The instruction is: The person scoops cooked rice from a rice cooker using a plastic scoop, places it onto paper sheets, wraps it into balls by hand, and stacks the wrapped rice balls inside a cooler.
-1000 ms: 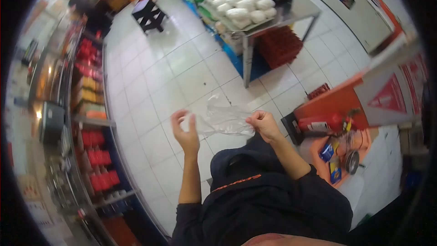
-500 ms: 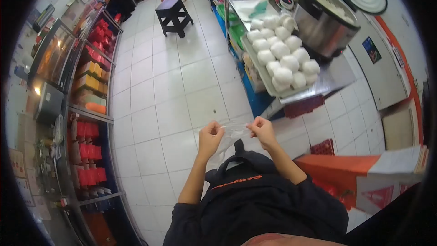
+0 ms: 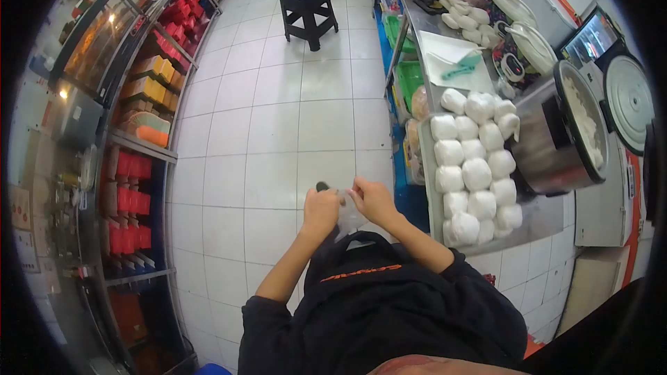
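Clear bag [image 3: 352, 221] held left of the tray [image 3: 432, 217]

Square white floor tiles [image 3: 271, 125] leave me an open lane left of the tray. The metal surface [image 3: 545, 223] under it shows bare by the tray's near right corner. To the tray's right stands the shiny cooker [image 3: 549, 132]. Rounded white bundles [image 3: 477, 174] fill the tray. Left of it, my left hand [image 3: 322, 211] and right hand [image 3: 376, 203], curled, pinch the bag, thin, see-through and crumpled.

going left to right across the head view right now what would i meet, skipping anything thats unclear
red boxes → left hand → clear plastic → right hand → white rounded lumps → large metal pot → round lid
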A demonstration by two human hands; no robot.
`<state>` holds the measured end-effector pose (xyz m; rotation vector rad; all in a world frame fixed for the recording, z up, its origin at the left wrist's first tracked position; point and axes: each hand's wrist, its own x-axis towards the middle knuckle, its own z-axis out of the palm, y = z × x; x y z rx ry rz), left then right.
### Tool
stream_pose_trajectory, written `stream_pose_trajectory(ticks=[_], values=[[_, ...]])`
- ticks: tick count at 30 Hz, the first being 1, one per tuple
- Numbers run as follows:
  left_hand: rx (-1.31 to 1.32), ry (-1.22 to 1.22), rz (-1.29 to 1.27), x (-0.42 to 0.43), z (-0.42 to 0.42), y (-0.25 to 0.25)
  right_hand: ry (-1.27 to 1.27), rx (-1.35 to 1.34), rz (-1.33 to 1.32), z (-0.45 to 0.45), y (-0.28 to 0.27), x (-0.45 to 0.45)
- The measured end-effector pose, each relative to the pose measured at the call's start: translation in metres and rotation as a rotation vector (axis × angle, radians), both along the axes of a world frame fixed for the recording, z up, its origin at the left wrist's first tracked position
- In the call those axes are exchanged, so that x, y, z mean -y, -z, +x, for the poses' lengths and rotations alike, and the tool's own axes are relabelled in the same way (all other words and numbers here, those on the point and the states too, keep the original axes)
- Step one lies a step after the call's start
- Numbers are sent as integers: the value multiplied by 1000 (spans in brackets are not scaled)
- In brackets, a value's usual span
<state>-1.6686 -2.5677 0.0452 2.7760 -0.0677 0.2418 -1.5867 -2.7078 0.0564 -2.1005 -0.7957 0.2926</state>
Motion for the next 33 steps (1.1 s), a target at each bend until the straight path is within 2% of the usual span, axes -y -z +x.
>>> stream_pose_trajectory(ticks=[3,6,9,10,13,16,19,22,25,28,33], values=[[-352,-324,-265,-36,63,11,18,51,9,48,4,-40],[-410,-441,-1501,-95,132,37,-81,127,97,97,14,-77],[26,-577,-1916,-96,212,21,-72,122,182,145,5,-115],[63,-603,-2036,-97,237,18,-54,134,201,166,-6,-122],[26,-394,-2441,-100,310,-5,69,244,284,230,-13,-140],[-211,85,-2596,-103,376,8,191,304,277,285,-26,-135],[-330,-195,-2551,-85,446,5,310,318,254,334,-30,-122],[-286,-93,-2401,-65,511,-9,348,349,198,383,-30,-100],[-598,263,-2828,-51,568,-32,394,428,221,426,-39,-85],[-729,611,-2697,-30,620,-49,457,482,174,467,-49,-68],[-955,782,-2462,14,688,-75,674,473,164,501,-52,-50]])
